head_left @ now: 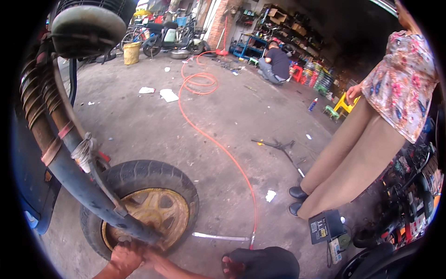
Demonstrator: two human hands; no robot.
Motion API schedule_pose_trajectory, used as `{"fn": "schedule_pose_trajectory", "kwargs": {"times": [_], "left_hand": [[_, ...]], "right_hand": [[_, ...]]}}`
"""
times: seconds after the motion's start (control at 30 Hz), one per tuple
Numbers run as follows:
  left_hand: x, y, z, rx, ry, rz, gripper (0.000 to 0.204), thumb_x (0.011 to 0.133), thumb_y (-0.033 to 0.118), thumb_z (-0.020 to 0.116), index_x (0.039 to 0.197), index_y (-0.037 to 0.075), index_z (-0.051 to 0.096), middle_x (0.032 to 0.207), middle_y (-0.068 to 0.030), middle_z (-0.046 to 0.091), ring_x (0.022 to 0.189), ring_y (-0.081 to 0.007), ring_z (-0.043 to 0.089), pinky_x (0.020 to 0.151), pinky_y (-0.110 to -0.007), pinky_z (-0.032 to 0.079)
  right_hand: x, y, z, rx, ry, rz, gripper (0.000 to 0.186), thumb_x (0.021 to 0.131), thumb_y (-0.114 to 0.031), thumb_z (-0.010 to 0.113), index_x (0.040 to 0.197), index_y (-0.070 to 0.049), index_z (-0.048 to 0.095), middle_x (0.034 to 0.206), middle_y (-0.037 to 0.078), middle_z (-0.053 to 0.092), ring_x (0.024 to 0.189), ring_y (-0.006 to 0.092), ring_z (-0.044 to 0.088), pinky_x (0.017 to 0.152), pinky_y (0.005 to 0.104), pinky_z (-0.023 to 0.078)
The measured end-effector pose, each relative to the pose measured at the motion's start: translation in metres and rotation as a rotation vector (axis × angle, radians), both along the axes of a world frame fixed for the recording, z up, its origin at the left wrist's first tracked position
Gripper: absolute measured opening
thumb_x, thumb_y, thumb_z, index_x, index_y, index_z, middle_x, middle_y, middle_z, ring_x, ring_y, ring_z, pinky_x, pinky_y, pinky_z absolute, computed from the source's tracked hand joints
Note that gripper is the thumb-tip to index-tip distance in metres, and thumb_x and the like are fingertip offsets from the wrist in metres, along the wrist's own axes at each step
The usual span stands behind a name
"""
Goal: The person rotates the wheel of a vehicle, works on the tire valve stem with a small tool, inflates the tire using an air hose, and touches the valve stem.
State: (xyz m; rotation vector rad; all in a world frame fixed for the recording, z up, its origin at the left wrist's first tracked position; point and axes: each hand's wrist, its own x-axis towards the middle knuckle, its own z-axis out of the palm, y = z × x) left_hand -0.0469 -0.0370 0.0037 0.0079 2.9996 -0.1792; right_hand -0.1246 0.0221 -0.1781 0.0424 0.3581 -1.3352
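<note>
My left hand (125, 255) and my right hand (148, 255) are close together at the lower rim of a front wheel (186, 186). Both look closed, the fingers curled in; what they grip is hidden beneath them. The wheel has a black treaded tyre and a worn yellow spoked rim. Just above my hands, the grey fork leg (88, 197) ends near the wheel's hub. Higher up, a pale rag or plastic strip (83, 152) is tied round the fork, below its coil springs (35, 95).
A red air hose (223, 149) snakes over the floor, near a silver bar (220, 236). At right stands a person (353, 158) beside a black battery (326, 227). Another person (277, 64) crouches by the shelves. A black tool with long arms (283, 149) lies on the ground.
</note>
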Motion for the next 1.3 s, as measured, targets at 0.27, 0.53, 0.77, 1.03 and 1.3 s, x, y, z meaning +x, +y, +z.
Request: {"fn": "schedule_pose_trajectory", "kwargs": {"times": [0.27, 0.53, 0.77, 1.03, 1.3], "left_hand": [[0.003, -0.017, -0.008, -0.137, 0.246, -0.316, 0.046, 0.068, 0.036, 0.058, 0.103, 0.006, 0.061, 0.090, -0.0102, 0.060, 0.078, -0.0241, 0.056, 0.073, -0.037, 0.046], [-0.001, -0.039, -0.011, -0.218, 0.130, -0.539, 0.035, 0.071, 0.031, 0.053, 0.092, 0.005, 0.064, 0.081, -0.0113, 0.061, 0.077, -0.0264, 0.059, 0.064, -0.038, 0.049], [0.014, -0.024, -0.024, -0.112, -0.081, -0.213, 0.061, 0.077, 0.046, 0.051, 0.119, 0.002, 0.051, 0.125, -0.0194, 0.049, 0.120, -0.0349, 0.043, 0.097, -0.042, 0.038], [0.003, -0.031, -0.002, -0.039, 0.206, -0.412, 0.028, 0.068, 0.031, 0.059, 0.082, 0.007, 0.059, 0.074, -0.0085, 0.058, 0.069, -0.0223, 0.060, 0.060, -0.034, 0.050], [0.012, -0.022, -0.051, -0.103, 0.336, -0.232, 0.019, 0.068, 0.029, 0.048, 0.069, 0.010, 0.042, 0.073, -0.0029, 0.044, 0.075, -0.0175, 0.049, 0.064, -0.026, 0.037]], "right_hand": [[-0.004, 0.008, 0.009, 0.025, 0.069, -0.064, 0.014, 0.088, -0.018, 0.048, 0.102, -0.016, 0.049, 0.093, -0.003, 0.050, 0.077, 0.0080, 0.049, 0.061, 0.0257, 0.042], [-0.009, 0.018, 0.008, 0.040, 0.093, -0.119, 0.020, 0.087, -0.015, 0.047, 0.107, -0.015, 0.048, 0.100, -0.002, 0.050, 0.085, 0.0088, 0.050, 0.068, 0.0273, 0.044], [0.004, 0.019, 0.008, 0.061, 0.081, -0.130, 0.024, 0.087, -0.012, 0.047, 0.111, -0.015, 0.047, 0.106, -0.002, 0.049, 0.092, 0.0095, 0.050, 0.075, 0.0287, 0.045], [0.028, 0.014, -0.033, -0.147, -0.070, -0.207, 0.030, 0.086, -0.009, 0.047, 0.116, -0.014, 0.045, 0.113, -0.001, 0.048, 0.101, 0.0104, 0.050, 0.083, 0.0303, 0.047], [0.013, 0.019, 0.047, 0.079, 0.115, -0.237, 0.022, 0.088, -0.024, 0.044, 0.106, -0.013, 0.053, 0.105, 0.001, 0.057, 0.093, 0.0107, 0.057, 0.075, 0.0277, 0.050]]}}
